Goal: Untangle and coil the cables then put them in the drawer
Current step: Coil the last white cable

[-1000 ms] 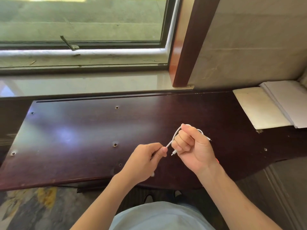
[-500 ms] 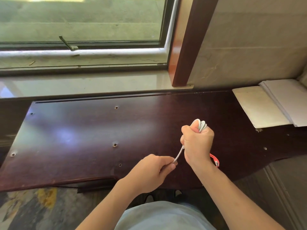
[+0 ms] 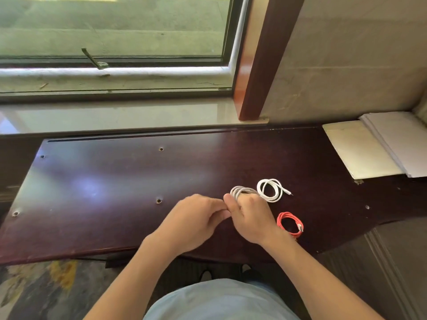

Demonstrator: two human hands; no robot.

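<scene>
White coil (image 3: 269, 190) and red coil (image 3: 290, 224) done, lying just right of right hand (image 3: 251, 218). Grey cable (image 3: 240, 192) looped round right fingers, left hand (image 3: 196, 221) pinching at it, end hidden. Drawer unseen; stowing all three left.

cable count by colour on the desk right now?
White coiled cable lying on the dark wooden desk: 1
Red coiled cable lying on the desk: 1
Pale grey-white coiled cable gripped in the right hand: 1
Total: 3 cables
</scene>
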